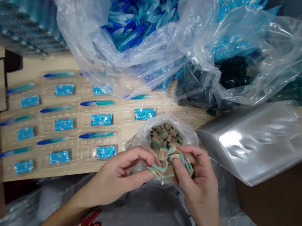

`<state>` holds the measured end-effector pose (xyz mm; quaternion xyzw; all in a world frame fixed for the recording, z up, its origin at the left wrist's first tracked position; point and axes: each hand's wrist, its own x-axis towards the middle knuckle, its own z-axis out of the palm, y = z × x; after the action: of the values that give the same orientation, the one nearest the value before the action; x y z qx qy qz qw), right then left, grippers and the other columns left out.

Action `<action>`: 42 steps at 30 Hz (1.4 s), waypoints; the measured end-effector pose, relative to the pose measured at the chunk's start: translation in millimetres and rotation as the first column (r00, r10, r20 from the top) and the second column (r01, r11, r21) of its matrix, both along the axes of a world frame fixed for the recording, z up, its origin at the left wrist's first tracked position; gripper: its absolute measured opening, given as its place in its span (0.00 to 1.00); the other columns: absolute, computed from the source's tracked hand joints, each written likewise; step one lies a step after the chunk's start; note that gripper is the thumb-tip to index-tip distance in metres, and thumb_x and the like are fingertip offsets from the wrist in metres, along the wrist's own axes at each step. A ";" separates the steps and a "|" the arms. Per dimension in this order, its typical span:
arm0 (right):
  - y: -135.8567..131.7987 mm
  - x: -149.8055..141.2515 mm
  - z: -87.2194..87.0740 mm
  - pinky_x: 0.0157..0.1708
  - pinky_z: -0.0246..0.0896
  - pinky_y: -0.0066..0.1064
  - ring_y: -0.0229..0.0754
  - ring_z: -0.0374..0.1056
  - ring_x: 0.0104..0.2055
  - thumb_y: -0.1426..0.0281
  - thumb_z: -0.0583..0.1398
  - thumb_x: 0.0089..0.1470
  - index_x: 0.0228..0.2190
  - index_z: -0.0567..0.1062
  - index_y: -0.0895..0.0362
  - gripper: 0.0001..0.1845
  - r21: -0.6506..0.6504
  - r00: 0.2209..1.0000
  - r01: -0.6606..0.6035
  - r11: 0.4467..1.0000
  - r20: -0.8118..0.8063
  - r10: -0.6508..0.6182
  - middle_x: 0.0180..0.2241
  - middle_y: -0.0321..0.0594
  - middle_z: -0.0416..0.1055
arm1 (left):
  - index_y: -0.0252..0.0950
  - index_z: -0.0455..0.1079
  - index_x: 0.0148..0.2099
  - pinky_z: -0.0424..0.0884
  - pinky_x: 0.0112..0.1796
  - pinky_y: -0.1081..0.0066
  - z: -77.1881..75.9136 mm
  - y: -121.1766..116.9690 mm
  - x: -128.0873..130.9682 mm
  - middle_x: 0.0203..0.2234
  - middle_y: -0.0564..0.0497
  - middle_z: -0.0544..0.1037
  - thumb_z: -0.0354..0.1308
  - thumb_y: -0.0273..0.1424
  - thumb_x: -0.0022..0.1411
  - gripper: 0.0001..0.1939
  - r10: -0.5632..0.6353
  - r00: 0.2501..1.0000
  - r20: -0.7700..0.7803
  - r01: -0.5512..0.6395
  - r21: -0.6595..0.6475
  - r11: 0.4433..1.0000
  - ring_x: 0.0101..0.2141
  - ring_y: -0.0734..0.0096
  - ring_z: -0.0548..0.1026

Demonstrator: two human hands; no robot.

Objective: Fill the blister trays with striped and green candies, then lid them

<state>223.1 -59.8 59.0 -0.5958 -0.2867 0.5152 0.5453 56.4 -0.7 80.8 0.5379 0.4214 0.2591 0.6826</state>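
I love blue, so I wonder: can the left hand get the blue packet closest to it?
Probably yes: the blue packet lies close beside the left hand, and the way looks free, though that hand is pinching striped pieces.

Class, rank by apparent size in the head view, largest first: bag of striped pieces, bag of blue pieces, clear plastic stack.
1. Bag of blue pieces
2. Clear plastic stack
3. Bag of striped pieces, partly hidden

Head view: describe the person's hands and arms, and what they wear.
The left hand and right hand are bare, with no gloves, rings or watch visible. No sleeves show on the forearms. The grey garment bears a red patch with pale stitching.
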 end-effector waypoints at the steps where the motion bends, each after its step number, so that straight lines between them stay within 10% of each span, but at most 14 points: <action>1: 0.7 -0.3 0.4 0.18 0.62 0.20 0.33 0.69 0.23 0.72 0.63 0.55 0.37 0.75 0.50 0.07 0.008 1.000 0.003 1.000 0.000 -0.003 0.31 0.32 0.76 | 0.41 0.76 0.37 0.72 0.38 0.84 -0.4 -0.6 0.2 0.33 0.56 0.80 0.63 0.22 0.59 0.07 0.006 1.000 -0.015 -0.006 0.011 1.000 0.36 0.79 0.78; 5: 0.9 0.0 3.7 0.30 0.72 0.22 0.35 0.74 0.31 0.72 0.64 0.54 0.35 0.77 0.49 0.06 0.003 0.994 -0.046 0.999 0.103 0.045 0.33 0.32 0.78 | 0.42 0.75 0.39 0.71 0.40 0.84 -5.0 -2.3 2.7 0.33 0.57 0.80 0.63 0.23 0.60 0.07 -0.011 0.997 -0.079 0.017 0.082 0.996 0.36 0.80 0.77; 10: 0.3 0.5 6.2 0.22 0.66 0.18 0.31 0.72 0.23 0.73 0.64 0.54 0.35 0.78 0.48 0.07 -0.008 0.999 -0.013 1.000 0.046 0.014 0.30 0.29 0.78 | 0.40 0.74 0.37 0.70 0.42 0.84 -9.2 -0.5 6.1 0.34 0.56 0.77 0.62 0.21 0.60 0.08 0.061 0.993 -0.101 -0.040 0.203 0.978 0.39 0.80 0.76; 27: -4.5 -6.5 5.7 0.41 0.72 0.31 0.40 0.74 0.37 0.77 0.62 0.53 0.33 0.78 0.50 0.09 0.118 0.948 -0.028 0.993 0.317 -0.011 0.33 0.34 0.77 | 0.37 0.70 0.33 0.73 0.30 0.79 -11.1 -9.4 17.8 0.27 0.54 0.79 0.65 0.27 0.55 0.05 0.293 0.949 -0.113 -0.294 0.012 0.956 0.29 0.75 0.77; 32: -6.9 -0.6 5.2 0.27 0.69 0.24 0.35 0.72 0.28 0.75 0.63 0.53 0.33 0.78 0.50 0.08 0.065 0.954 0.093 0.993 0.281 -0.108 0.34 0.33 0.78 | 0.37 0.70 0.34 0.71 0.29 0.78 -15.0 -8.4 16.6 0.28 0.53 0.78 0.67 0.35 0.56 0.10 0.369 0.926 -0.080 -0.377 -0.142 0.915 0.27 0.76 0.75; 42: -0.4 -0.2 14.8 0.38 0.70 0.22 0.34 0.74 0.36 0.79 0.62 0.52 0.33 0.77 0.50 0.11 0.170 0.967 -0.069 0.983 0.254 0.024 0.33 0.30 0.76 | 0.37 0.73 0.35 0.75 0.37 0.74 -4.8 -4.2 14.9 0.32 0.51 0.81 0.65 0.30 0.57 0.04 0.144 0.985 -0.093 -0.147 -0.026 0.989 0.35 0.70 0.79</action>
<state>222.9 -60.3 73.7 -0.5984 -0.4121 0.4208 0.5432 71.3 -5.0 76.0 0.5055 0.4944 0.2767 0.6507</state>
